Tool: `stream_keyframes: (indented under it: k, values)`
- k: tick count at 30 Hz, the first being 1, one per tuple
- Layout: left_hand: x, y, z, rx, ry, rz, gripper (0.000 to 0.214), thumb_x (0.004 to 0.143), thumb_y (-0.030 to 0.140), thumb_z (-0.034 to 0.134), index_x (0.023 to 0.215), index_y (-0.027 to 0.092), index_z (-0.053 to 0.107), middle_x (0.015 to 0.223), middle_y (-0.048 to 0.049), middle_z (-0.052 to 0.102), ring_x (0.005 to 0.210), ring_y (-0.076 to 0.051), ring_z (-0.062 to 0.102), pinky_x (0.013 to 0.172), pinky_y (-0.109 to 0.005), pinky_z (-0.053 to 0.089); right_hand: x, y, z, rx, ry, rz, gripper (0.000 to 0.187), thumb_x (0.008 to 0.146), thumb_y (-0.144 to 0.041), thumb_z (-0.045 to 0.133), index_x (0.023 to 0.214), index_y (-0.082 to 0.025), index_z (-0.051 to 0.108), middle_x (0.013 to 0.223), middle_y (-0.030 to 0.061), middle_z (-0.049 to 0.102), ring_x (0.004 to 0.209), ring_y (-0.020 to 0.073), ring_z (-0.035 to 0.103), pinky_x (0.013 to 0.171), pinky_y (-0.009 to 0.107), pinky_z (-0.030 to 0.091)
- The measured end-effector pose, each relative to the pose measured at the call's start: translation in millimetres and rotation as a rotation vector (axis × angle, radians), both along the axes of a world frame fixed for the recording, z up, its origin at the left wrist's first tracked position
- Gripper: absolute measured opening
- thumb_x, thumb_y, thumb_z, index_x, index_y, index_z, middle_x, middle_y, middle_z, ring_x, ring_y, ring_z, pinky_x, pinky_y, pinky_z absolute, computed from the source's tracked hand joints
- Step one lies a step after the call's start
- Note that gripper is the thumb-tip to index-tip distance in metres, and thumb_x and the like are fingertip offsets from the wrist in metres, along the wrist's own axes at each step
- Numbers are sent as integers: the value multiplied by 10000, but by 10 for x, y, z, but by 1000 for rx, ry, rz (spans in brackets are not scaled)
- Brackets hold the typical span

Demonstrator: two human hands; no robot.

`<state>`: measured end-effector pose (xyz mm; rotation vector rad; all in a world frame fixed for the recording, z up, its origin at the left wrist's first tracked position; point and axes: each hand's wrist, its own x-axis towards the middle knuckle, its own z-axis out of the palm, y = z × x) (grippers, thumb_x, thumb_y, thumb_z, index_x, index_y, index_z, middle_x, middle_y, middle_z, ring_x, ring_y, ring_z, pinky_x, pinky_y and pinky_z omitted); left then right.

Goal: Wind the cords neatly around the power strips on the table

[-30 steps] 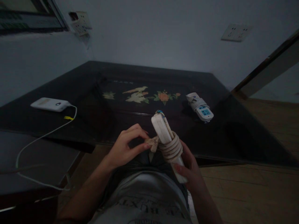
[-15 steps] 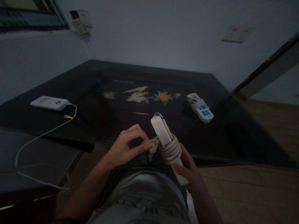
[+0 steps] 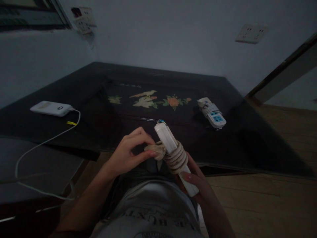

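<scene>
Head view: right hand grips the white power strip near the table; left hand pinches a beige piece beside the wound cord. Judged step: cord handling; next move calls for steady support.

Dim, greyish light leaves the black table murky, its right corner apparently stretched and soft.

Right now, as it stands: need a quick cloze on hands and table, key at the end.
1. The held strip is gripped by the ____ hand.
2. The left hand pinches the plug between its fingers and ____.
3. At left, the small tag is ____.
4. The other strip has ____ socket faces.

Missing: right; thumb; yellow; blue.
</scene>
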<state>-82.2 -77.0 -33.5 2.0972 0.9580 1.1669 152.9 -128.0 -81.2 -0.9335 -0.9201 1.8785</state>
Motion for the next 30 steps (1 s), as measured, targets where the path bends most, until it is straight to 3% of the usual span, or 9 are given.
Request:
stream_keyframes:
  k: [4,9,14,18,21,23,26,30]
  values:
    - [20,-7,-35,-25,-27,7,202,840,367,625,810,167,637,784,-43,612,777,-166,554,676,-272,438,-10,7,19,-25,8,25,683,698,-435,698,1326,-315,457,765,-9,647,455,119,493,480,260,428]
    - [56,-7,-103,-123,-67,-6,234,856,381,600,794,156,617,764,-35,593,703,-139,530,623,-250,411,-64,-21,45,-83,52,-87,622,664,-392,723,1250,-289,543,870,35,662,561,142,565,447,225,432]
    - [85,-21,-103,-166,-99,-13,236,856,374,596,765,156,596,702,-5,539,643,-117,485,575,-232,377,-105,-22,-34,-103,139,-68,602,666,-379,726,1236,-290,553,741,2,635,421,77,446,370,175,351]
    - [129,-70,-118,-210,-160,20,245,852,378,599,754,154,577,676,4,511,623,-113,470,557,-227,370,-106,-38,-111,-110,107,-122,653,661,-385,727,1274,-284,524,795,22,651,466,106,504,381,191,366]
    - [169,-124,-153,-189,-246,61,236,847,370,609,763,150,585,665,5,499,597,-105,451,529,-220,357,-99,-41,-99,-70,88,-111,658,674,-385,722,1289,-296,507,801,15,669,551,146,580,469,228,440]
    - [187,-160,-169,-145,-320,75,226,846,370,611,787,152,593,669,4,502,594,-105,453,521,-219,356,-101,-29,-69,9,81,-79,645,681,-375,728,1284,-311,507,885,12,692,705,176,640,623,266,497]
    - [189,-206,-152,-116,-365,88,211,850,369,607,815,161,596,677,3,509,614,-113,476,546,-224,378,-114,-6,-38,151,29,-57,648,670,-327,765,1269,-325,518,1119,17,674,1003,207,624,858,295,468]
    - [158,-240,-47,-182,-261,88,184,850,338,612,789,166,596,681,8,508,618,-109,490,557,-222,381,-117,0,-54,214,-26,-49,680,687,-327,768,1304,-331,484,1236,24,630,1116,218,583,926,310,435]
